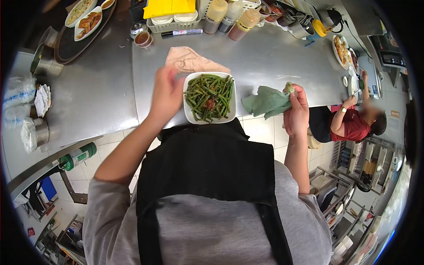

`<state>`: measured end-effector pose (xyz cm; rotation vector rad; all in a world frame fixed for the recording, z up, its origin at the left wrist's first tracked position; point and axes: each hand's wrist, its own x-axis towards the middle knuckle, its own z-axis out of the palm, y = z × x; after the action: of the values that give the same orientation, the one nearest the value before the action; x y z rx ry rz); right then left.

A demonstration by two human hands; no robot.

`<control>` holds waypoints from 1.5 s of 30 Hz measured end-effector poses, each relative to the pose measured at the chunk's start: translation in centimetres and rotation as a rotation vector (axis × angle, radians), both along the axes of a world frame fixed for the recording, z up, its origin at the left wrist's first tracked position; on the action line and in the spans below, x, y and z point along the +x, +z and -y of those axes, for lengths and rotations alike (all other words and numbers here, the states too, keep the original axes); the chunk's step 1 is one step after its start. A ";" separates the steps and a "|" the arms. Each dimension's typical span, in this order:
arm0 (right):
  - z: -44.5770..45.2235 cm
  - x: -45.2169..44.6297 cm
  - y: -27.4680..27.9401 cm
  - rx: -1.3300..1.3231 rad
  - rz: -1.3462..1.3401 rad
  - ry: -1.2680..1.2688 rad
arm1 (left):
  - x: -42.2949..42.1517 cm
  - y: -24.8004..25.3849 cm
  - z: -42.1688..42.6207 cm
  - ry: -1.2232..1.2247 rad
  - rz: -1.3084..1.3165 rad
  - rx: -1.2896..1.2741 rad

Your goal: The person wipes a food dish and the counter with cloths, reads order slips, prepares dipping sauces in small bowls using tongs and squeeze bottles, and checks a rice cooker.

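A white square bowl [189, 114] full of green beans [211, 96] sits at the front edge of the steel counter. My left hand [168, 95] is beside the bowl's left rim, blurred; whether its fingers touch the rim is unclear. To the right of the bowl, my right hand [297, 110] pinches a green cloth [267, 101], which hangs out to the left over the counter's edge. A folded pink cloth [190, 59] lies on the counter just behind the bowl.
Squeeze bottles [215, 17], a marker [182, 32] and a small sauce cup [143, 39] stand or lie at the back. A dark oval tray [73, 52] holds dishes at left. One person [353, 121] works at far right near plated food [341, 51].
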<state>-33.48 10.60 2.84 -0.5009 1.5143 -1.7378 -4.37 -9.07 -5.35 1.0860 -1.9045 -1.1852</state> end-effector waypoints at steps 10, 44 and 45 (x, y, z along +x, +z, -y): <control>9.2 -2.0 -4.2 0.287 -0.744 0.368 | 1.6 0.8 -4.3 -0.300 0.384 0.521; 9.3 2.6 -9.9 0.215 -1.457 0.261 | 27.6 -2.7 14.3 0.985 -0.251 0.411; 9.8 2.5 -9.8 0.210 -1.462 0.257 | 26.9 -2.4 14.6 1.189 -0.190 0.322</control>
<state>-31.03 0.85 -6.99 -1.9977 2.3184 -0.8471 22.57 -23.65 -7.77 1.7963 -0.6299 -0.8045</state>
